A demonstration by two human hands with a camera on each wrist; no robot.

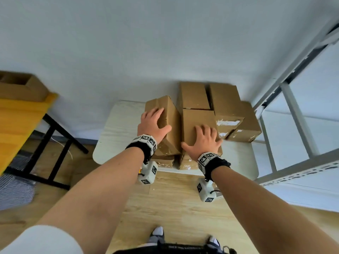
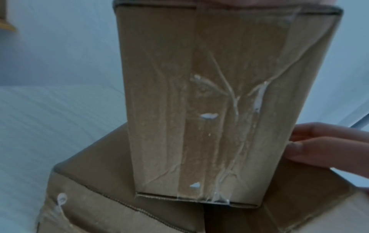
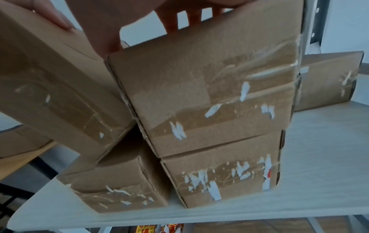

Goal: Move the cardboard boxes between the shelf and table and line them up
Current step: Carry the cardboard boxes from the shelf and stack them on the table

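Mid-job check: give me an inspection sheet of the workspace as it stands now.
Surface: white shelf board, left part bare.
Job's things: cardboard boxes stacked two high; tilted box leans on the upright box; low box at right.
Clutter: torn label scraps on box fronts.
Grippers: left hand grips the tilted box; right hand grips the upright box.
Cables: white cord by the black table leg.
Surroundings: grey rack frame right; yellow table with open box left.
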